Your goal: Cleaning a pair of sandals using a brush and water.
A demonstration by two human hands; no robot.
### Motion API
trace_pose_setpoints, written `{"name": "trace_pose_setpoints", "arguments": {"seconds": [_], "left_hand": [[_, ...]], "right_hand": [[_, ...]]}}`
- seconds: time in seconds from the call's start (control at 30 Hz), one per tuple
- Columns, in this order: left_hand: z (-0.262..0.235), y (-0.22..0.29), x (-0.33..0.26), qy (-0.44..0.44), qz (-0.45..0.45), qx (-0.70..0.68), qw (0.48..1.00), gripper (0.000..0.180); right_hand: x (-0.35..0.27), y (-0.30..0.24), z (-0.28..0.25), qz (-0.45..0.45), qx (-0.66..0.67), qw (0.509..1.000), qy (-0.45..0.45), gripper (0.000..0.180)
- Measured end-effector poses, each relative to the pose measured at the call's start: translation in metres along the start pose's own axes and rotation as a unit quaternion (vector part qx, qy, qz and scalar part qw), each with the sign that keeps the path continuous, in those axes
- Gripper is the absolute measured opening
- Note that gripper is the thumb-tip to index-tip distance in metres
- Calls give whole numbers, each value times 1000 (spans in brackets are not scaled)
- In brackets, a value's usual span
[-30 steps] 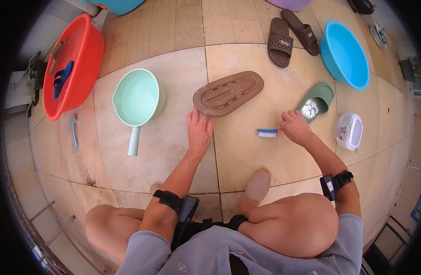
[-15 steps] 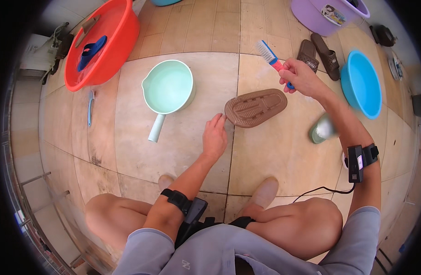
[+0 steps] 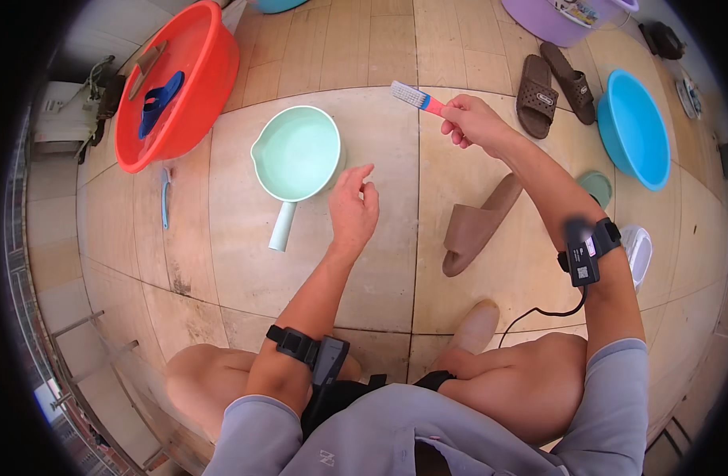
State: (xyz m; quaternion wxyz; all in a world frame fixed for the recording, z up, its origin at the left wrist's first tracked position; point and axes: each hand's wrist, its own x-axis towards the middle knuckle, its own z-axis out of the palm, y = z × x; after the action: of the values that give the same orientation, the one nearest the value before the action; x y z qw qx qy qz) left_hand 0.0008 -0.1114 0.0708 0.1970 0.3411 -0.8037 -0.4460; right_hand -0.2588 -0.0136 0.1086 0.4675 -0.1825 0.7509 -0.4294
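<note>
In my right hand (image 3: 475, 123) is a scrub brush (image 3: 411, 95) with pale bristles and a pink and blue handle, held above the floor with the bristle end pointing left. My left hand (image 3: 354, 210) is empty, its fingers apart, just right of a mint-green dipper (image 3: 299, 153) with a pouring lip and a straight handle. A brown slide slipper (image 3: 476, 226) rests sole down on the tiles, right of my left hand and below my right one. My right forearm covers part of its far end.
A red basin (image 3: 181, 87) holding a blue slipper (image 3: 159, 103) stands far left, near a blue-handled brush (image 3: 165, 198). Dark brown slippers (image 3: 537, 97), a blue basin (image 3: 633, 129), a purple tub (image 3: 550, 22), a green container (image 3: 595, 189) and a white oval object (image 3: 636, 252) are on the right.
The brown slipper has turned from sole up to sole down and lies farther right and nearer. My left hand has left it and moved up-left; the right hand has brought the brush leftward.
</note>
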Motion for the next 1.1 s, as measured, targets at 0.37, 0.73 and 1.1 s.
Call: {"name": "trace_pose_setpoints", "arguments": {"seconds": [0.37,0.73,1.1], "left_hand": [[-81,-66,108,46,-383,-453,804,33],[-93,-59,136,40,-368,-16,929,30],[-18,51,123,-193,-344,-484,781,37]], "right_hand": [[26,22,27,35,139,989,-34,19],[52,15,44,41,232,971,-51,22],[63,29,72,19,301,950,-80,17]]}}
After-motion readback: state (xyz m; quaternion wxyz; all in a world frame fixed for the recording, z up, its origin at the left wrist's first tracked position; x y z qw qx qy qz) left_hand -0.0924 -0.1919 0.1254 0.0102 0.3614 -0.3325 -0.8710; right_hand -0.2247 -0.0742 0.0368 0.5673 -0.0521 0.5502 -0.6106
